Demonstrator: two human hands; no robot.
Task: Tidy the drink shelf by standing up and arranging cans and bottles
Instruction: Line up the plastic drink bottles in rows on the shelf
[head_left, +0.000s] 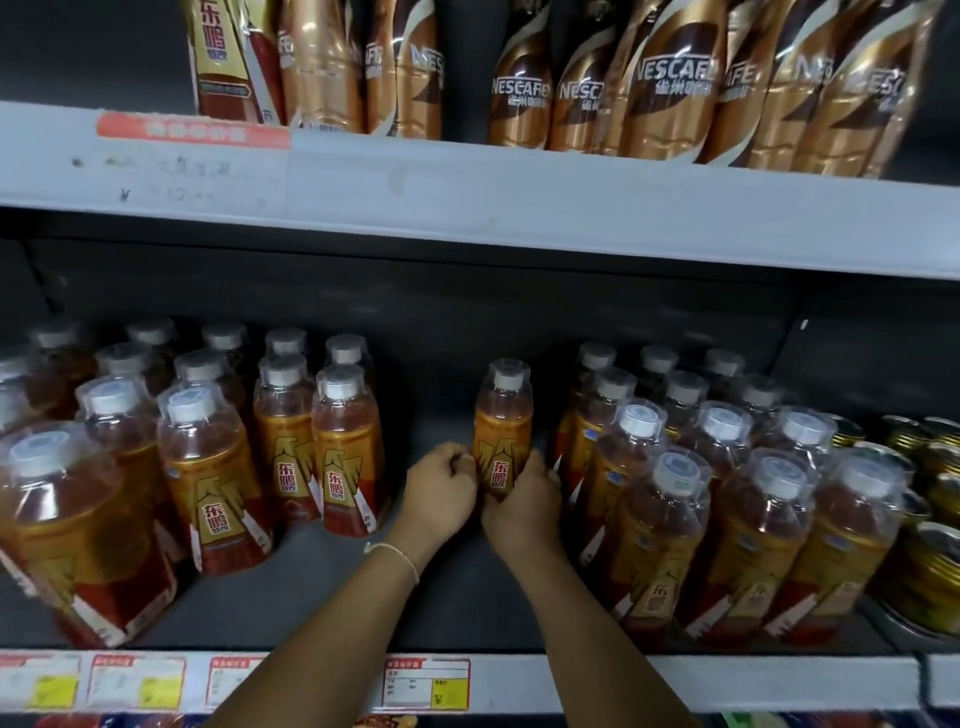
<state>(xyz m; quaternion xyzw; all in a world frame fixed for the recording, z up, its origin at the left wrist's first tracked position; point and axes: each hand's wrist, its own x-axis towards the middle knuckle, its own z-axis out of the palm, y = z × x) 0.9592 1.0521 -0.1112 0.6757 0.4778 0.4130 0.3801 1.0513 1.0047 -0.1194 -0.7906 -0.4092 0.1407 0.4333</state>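
An orange-labelled drink bottle (503, 421) with a white cap stands upright alone in the gap in the middle of the lower shelf (363, 597). My left hand (439, 493) touches its lower left side with curled fingers. My right hand (522, 506) grips its base from the right. Several like bottles (208, 467) stand in rows on the left. Another group of the same bottles (727, 509) stands on the right.
Gold cans (935, 519) are stacked at the far right of the lower shelf. Brown coffee bottles (649, 83) fill the upper shelf (467, 197). Price tags (426, 683) line the lower shelf's front edge.
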